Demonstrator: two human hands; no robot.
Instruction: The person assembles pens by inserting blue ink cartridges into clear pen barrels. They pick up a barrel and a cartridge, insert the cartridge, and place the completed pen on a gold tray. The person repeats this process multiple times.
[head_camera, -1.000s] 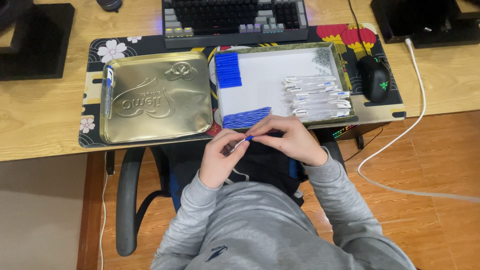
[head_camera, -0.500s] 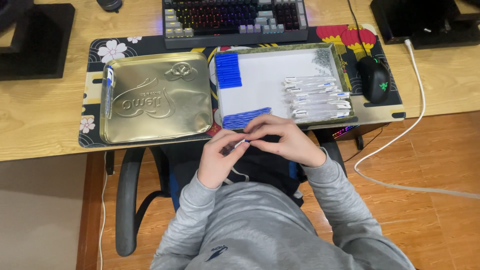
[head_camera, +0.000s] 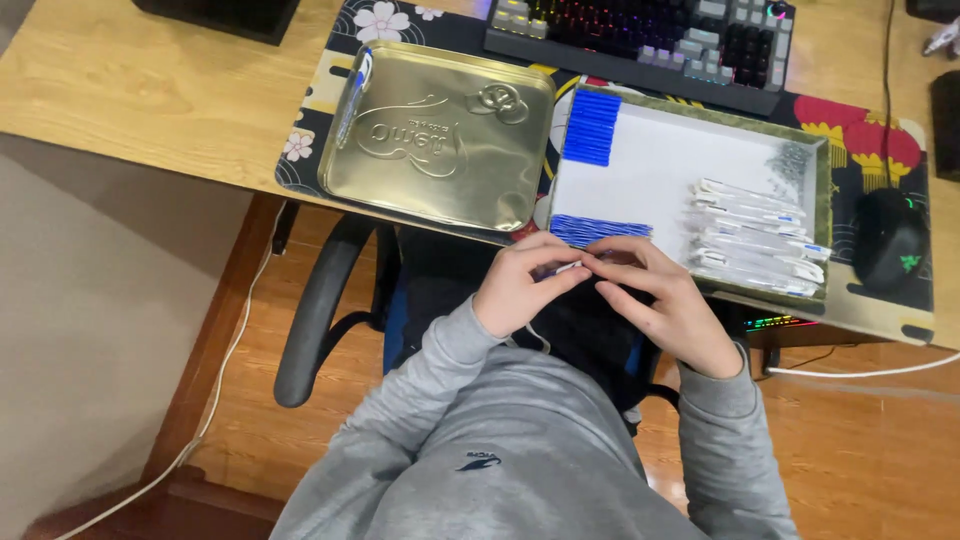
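Both hands meet at the desk edge, just below the tray (head_camera: 822, 190): the left hand (head_camera: 517, 290) and right hand (head_camera: 660, 300), fingers curled, pinch a thin white pen part (head_camera: 567, 268) between their fingertips, beside the gold tin lid (head_camera: 440, 135).

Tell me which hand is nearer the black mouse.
Right. The right hand sits left of and below the black mouse; the left hand is farther left, near the gold tin lid.
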